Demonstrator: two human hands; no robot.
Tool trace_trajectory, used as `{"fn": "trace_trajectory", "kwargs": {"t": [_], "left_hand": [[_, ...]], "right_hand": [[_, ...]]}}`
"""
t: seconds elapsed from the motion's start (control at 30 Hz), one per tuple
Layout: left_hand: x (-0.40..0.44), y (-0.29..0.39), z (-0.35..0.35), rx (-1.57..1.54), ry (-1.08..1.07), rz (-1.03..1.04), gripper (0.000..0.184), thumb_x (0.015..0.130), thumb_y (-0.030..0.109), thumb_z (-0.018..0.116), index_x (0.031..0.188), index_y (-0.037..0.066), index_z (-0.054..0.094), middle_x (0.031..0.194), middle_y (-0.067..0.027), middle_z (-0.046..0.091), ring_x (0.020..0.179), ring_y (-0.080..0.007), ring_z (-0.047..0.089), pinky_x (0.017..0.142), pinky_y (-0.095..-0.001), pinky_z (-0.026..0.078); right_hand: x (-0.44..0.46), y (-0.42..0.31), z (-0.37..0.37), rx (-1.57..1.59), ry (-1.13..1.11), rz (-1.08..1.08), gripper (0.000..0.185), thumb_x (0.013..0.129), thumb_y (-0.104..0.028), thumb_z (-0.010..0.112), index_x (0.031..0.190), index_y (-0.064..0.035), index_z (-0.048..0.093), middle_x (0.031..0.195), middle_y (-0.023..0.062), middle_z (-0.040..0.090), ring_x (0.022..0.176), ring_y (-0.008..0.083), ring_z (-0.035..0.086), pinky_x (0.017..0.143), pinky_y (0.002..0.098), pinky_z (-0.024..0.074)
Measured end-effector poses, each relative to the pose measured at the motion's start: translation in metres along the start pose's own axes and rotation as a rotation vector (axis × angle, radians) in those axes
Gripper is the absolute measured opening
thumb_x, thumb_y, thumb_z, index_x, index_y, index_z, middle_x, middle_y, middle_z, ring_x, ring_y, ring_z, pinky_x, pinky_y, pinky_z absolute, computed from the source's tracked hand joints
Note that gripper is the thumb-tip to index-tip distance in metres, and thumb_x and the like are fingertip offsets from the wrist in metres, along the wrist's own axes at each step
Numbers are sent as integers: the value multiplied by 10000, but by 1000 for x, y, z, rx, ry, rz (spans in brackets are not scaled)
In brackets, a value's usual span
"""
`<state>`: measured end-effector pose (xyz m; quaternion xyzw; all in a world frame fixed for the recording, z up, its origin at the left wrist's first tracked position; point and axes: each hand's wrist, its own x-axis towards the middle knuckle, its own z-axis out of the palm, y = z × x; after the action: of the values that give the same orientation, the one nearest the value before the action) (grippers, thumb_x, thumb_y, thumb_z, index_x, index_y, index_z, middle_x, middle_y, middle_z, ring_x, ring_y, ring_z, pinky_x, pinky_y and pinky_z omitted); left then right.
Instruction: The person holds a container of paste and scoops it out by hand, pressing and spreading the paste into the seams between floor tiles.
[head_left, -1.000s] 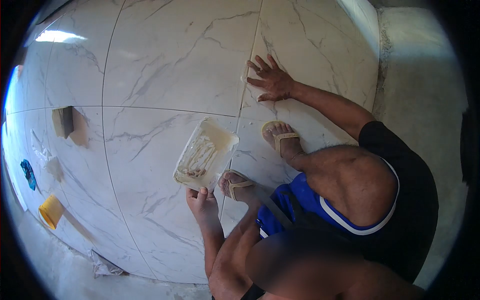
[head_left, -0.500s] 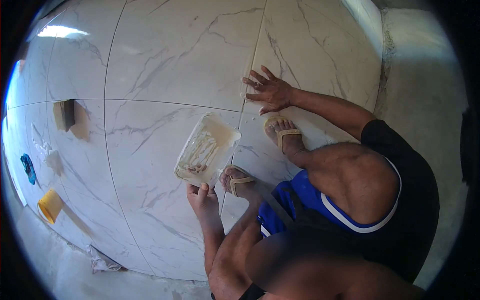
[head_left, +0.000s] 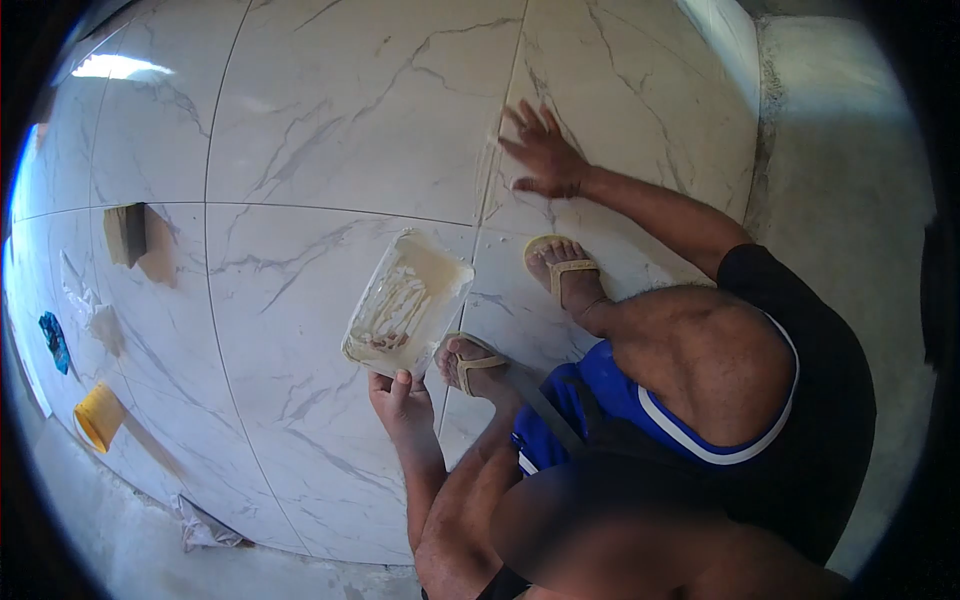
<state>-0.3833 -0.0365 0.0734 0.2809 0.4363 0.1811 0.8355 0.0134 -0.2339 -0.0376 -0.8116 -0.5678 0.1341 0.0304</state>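
My left hand (head_left: 402, 402) grips the near edge of a shallow, clear plastic container (head_left: 455, 290), its thumb over the rim. Cream-coloured paste (head_left: 400, 300) is smeared in streaks across the bottom of the container, which is held tilted above the floor. On the right, my right hand (head_left: 545, 155) is stretched out palm down with spread fingers, somewhat blurred, and holds nothing. Its fingertips are close to a joint (head_left: 492, 180) between two marbled white tiles, where pale residue shows; I cannot tell whether they touch it.
My sandalled feet (head_left: 565, 270) rest on the tiled floor (head_left: 330, 130). Toward the left are a grey-brown block (head_left: 125, 235), a clear plastic bag (head_left: 95, 310), a blue crumpled item (head_left: 54, 342) and a yellow cup-like container (head_left: 97, 418). A crumpled sack (head_left: 205, 525) lies at the tile edge.
My right hand has moved up along the tile joint, away from my foot, fingers still spread. The container in my left hand has barely moved.
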Motion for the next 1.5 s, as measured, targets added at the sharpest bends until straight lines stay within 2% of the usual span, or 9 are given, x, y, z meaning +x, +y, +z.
{"fn": "trace_trajectory", "kwargs": {"t": [0.27, 0.47, 0.7, 0.8, 0.9, 1.07, 1.33, 1.4, 1.5], "left_hand": [[2, 2, 0, 13, -16, -9, 702, 832, 173, 789, 1376, -66, 414, 1359, -200, 539, 1256, -329, 563, 1080, -468, 469], [0, 1, -1, 4, 8, -6, 716, 832, 164, 788, 1391, -66, 404, 1372, -204, 525, 1265, -328, 555, 1081, -468, 469], [3, 3, 1, -10, -31, 2, 689, 848, 141, 771, 1396, -63, 406, 1380, -208, 527, 1271, -328, 555, 1071, -453, 479], [4, 2, 4, -10, -40, 3, 689, 848, 141, 773, 1395, -63, 408, 1380, -213, 530, 1262, -329, 563, 1070, -452, 479], [4, 2, 6, -10, -29, 10, 684, 850, 142, 771, 1393, -63, 409, 1374, -218, 533, 1255, -329, 568, 1066, -446, 483], [4, 0, 0, -17, -37, 20, 673, 858, 142, 763, 1393, -61, 408, 1365, -216, 536, 1254, -326, 568, 1060, -443, 488], [4, 1, 3, -31, -40, 20, 690, 861, 144, 760, 1412, -53, 393, 1384, -204, 521, 1272, -323, 551, 1084, -454, 464], [3, 1, 3, -17, -21, 18, 695, 860, 143, 761, 1414, -51, 390, 1386, -204, 520, 1277, -322, 547, 1087, -453, 461], [1, 1, 3, -11, -5, 14, 700, 858, 139, 762, 1418, -48, 387, 1388, -203, 520, 1276, -323, 548, 1087, -452, 461]], "right_hand": [[27, 42, -7, -58, 138, 43, 836, 942, -714, 385, 1443, -55, 500, 1642, 230, 137, 1509, 469, 79, 1191, 633, 66], [20, 28, 3, -61, 74, 42, 766, 921, -664, 492, 1462, -122, 493, 1641, 204, 169, 1507, 455, 106, 1185, 653, 80], [1, -51, -21, 30, -314, -194, 743, 862, -610, 616, 1431, -140, 530, 1642, 199, 181, 1516, 452, 76, 1190, 654, 54], [-10, -64, -2, 168, -113, -374, 790, 770, -598, 715, 1393, -138, 559, 1636, 210, 180, 1519, 453, 61, 1177, 679, 71], [3, -44, -13, 1, -238, -78, 739, 882, -624, 579, 1435, -137, 523, 1642, 202, 174, 1521, 441, 65, 1184, 666, 49], [14, 37, 1, -113, 106, 129, 743, 900, -619, 562, 1446, -117, 510, 1642, 207, 167, 1514, 454, 79, 1172, 667, 110], [4, -28, -15, -76, -229, -151, 703, 892, -642, 555, 1427, -185, 535, 1645, 192, 171, 1523, 433, 79, 1188, 659, 77], [-10, -55, 5, 107, -174, -303, 722, 794, -597, 697, 1378, -187, 584, 1636, 185, 220, 1525, 427, 88, 1194, 649, 36], [-22, -82, 18, 184, -71, -474, 731, 786, -611, 696, 1375, -193, 585, 1638, 171, 228, 1528, 418, 83, 1192, 652, 11]]}}
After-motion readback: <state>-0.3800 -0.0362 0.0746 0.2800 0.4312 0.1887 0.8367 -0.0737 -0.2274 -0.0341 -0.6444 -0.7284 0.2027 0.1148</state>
